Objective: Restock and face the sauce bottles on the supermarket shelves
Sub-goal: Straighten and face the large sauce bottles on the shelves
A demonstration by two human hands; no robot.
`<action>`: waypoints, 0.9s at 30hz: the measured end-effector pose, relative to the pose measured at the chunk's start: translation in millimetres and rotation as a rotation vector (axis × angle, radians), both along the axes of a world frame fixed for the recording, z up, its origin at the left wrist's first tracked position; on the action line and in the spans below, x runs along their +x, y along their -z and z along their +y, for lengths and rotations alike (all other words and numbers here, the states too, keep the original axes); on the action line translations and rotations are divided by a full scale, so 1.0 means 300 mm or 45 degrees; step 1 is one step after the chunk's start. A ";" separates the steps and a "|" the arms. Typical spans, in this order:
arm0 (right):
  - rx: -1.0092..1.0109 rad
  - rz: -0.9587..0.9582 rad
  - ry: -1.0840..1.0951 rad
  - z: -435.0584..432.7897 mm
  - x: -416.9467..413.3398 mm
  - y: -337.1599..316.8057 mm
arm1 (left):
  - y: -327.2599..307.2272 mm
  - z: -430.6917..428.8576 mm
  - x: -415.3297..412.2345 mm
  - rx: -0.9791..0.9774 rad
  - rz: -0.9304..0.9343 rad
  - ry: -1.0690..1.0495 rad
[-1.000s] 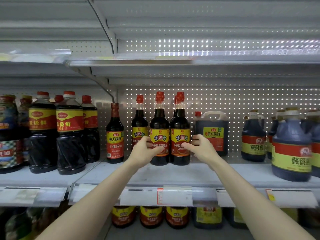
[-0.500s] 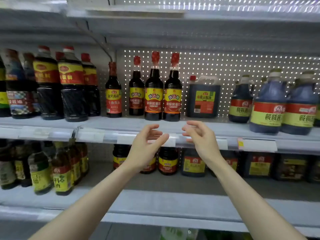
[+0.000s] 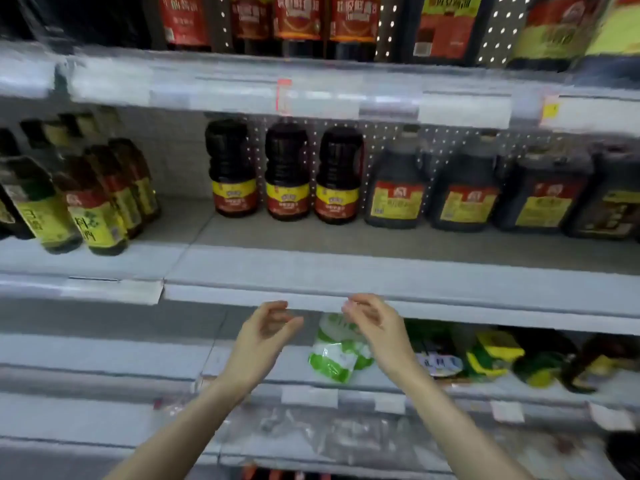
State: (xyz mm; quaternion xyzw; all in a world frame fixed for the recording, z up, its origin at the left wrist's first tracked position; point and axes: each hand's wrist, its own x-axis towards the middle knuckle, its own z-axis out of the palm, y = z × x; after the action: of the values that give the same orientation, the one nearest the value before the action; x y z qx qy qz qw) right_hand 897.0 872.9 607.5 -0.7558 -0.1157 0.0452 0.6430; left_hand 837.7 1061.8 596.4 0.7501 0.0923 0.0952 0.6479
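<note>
Three squat dark sauce bottles (image 3: 287, 174) with yellow-and-red labels stand side by side at the centre of the frame. They sit deep on the middle shelf (image 3: 346, 268), well back from its front lip, with bare shelf in front of them. To their right runs a row of darker jugs (image 3: 464, 192), and at the left edge slimmer bottles (image 3: 90, 206) crowd nearer the front. More sauce bottles (image 3: 298, 22) line the upper shelf, cut off by the top of the frame.

Both hands hover at lower centre, just below the middle shelf's lip. The left hand (image 3: 259, 337) and right hand (image 3: 379, 329) are near each other but apart. Their fingers (image 3: 273, 306) are loosely curled and hold nothing. Behind the right hand a green-and-white pouch (image 3: 334, 362) lies on the shelf below.

This looks like the gap between one facing job and the next, with the set-back trio the likely target. The next move would call for lifting both hands over the lip and reaching deep. Each bottle would be taken round its body and drawn to the front edge, label outward and level with its neighbours. The frame is blurred, so label detail cannot be read.
</note>
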 end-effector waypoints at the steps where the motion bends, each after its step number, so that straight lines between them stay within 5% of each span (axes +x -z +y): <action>1: -0.009 0.042 0.007 0.008 -0.003 0.077 | 0.079 0.011 0.001 0.004 0.048 -0.002; 17: -0.280 0.701 0.137 0.064 -0.192 1.356 | 1.343 0.101 -0.174 -0.071 0.719 -0.029; 27: -0.443 0.802 0.282 0.056 -0.276 1.951 | 1.892 0.023 -0.216 -0.069 0.897 -0.067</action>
State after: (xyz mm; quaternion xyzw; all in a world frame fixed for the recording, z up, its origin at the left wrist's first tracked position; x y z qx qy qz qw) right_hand 814.3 889.8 22.1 -0.8106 0.1797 0.2248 0.5100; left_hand 773.0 1068.7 28.7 0.7167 0.3320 -0.1552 0.5934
